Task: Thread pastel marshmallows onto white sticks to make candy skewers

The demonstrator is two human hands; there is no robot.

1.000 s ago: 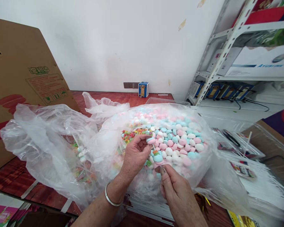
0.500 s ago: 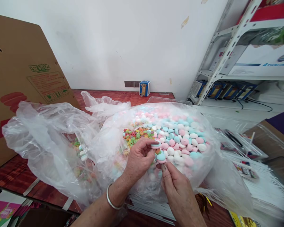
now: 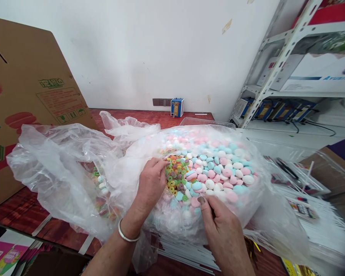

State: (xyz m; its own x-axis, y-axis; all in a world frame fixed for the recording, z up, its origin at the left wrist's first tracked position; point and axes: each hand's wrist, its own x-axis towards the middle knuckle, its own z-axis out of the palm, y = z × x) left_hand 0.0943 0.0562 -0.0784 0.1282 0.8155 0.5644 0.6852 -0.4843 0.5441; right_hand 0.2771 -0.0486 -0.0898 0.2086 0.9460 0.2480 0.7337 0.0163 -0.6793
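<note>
A large clear plastic bag (image 3: 126, 168) lies open on the table, holding pastel pink, blue and white button-shaped candies (image 3: 212, 173). Small coloured ring-shaped candies (image 3: 176, 174) show at the left of its opening. At the left side of this opening, my left hand (image 3: 152, 182) has its fingers curled on the plastic film beside the rings. The thumb of my right hand (image 3: 222, 220) and its fingers pinch the front edge of the bag, just below a blue-and-pink candy (image 3: 197, 186). Both fingertips are partly hidden.
A cardboard box (image 3: 31, 88) stands at the left. Behind the bag are a clear tray (image 3: 207, 122) and a small blue device (image 3: 177, 107). White metal shelving (image 3: 278, 57) rises at the right, with stacked white sheets (image 3: 313, 226) in front of it.
My left hand has let go of the candy it pinched and moved left to the film. More ring candies show. My right hand has shifted slightly right, still low at the bag's front edge.
</note>
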